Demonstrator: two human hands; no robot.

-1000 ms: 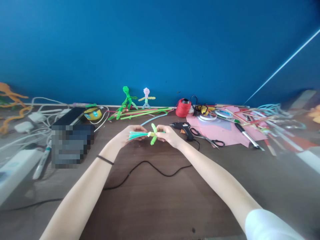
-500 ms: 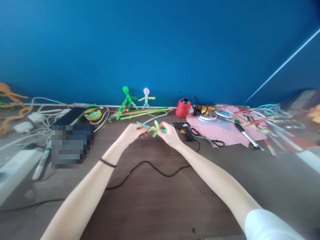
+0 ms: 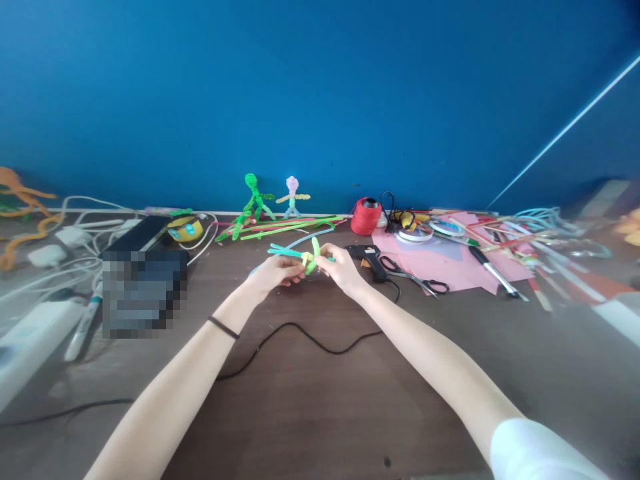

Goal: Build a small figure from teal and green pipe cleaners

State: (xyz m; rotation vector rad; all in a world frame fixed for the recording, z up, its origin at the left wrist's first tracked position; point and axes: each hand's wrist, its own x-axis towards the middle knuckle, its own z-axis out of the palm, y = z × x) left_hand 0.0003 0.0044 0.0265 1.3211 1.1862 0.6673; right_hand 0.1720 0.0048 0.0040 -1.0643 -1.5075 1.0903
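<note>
Between my two hands is a small figure of twisted pipe cleaners [image 3: 315, 248], with yellow-green loops, a yellow wrap and blue-green strands pointing left. My left hand [image 3: 281, 272] is closed, its thumb and fingers pinching near the yellow part. On the other side my right hand [image 3: 339, 267] pinches the green end between thumb and forefinger. Just behind them, loose pipe cleaners [image 3: 293, 229] in green, red and blue lie on the table. Beyond these a green pipe cleaner figure [image 3: 254, 197] and a pink-headed one [image 3: 293, 195] stand against the blue wall.
A red thread cone [image 3: 366, 217], a glue gun [image 3: 371, 259], scissors [image 3: 414, 275], a marker [image 3: 494, 272] and pink paper [image 3: 450, 270] lie to the right. A black cable [image 3: 300, 325] crosses the table below my hands. White cables, a yellow tape measure-like item [image 3: 185, 229] and a power strip [image 3: 35, 340] are left.
My left hand has moved right, closer to my right hand, and grips nearer the yellow part. The blue-green strands now stick out above my left hand.
</note>
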